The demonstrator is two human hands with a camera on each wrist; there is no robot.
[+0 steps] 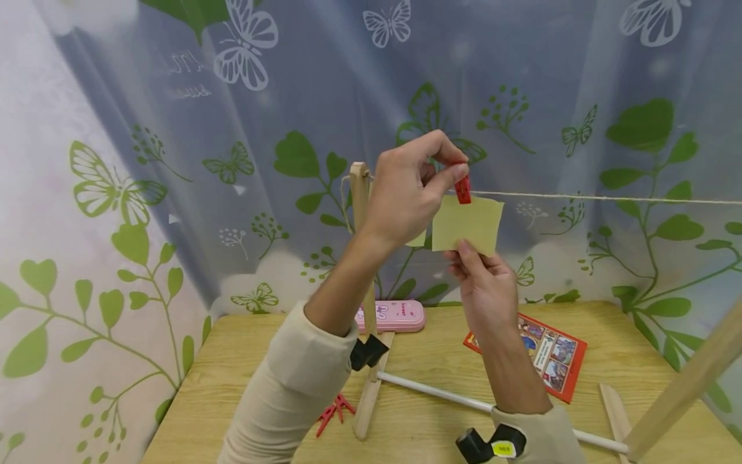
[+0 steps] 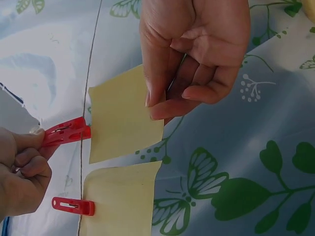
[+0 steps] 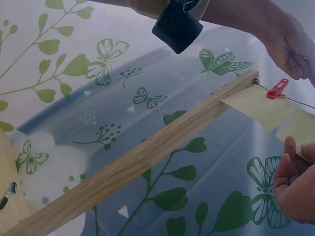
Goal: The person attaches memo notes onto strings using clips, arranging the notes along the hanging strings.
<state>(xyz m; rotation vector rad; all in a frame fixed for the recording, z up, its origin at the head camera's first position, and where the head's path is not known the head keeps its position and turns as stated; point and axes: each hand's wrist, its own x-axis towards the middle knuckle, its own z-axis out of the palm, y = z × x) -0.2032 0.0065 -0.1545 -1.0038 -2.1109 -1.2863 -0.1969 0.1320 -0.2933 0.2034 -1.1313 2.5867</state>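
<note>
A red clothespin (image 1: 463, 189) is pinched between thumb and forefinger of my left hand (image 1: 406, 190), its jaws at the twine (image 2: 90, 54) and the top edge of a yellow paper note (image 1: 467, 222). From below, my right hand (image 1: 489, 283) pinches that note's lower edge between thumb and fingers. Beside it on the line hangs a second yellow note (image 2: 120, 199), held by another red clothespin (image 2: 74, 206). In the head view my left hand mostly hides this second note. The right wrist view shows the second note (image 3: 261, 105) close to the wooden post (image 3: 147, 152).
The twine runs from a wooden post (image 1: 359, 193) off to the right. On the table (image 1: 232, 386) lie a pink case (image 1: 400, 316), a red picture book (image 1: 553, 354) and loose red clothespins (image 1: 335, 412). A white rod (image 1: 435, 391) spans the stand's base.
</note>
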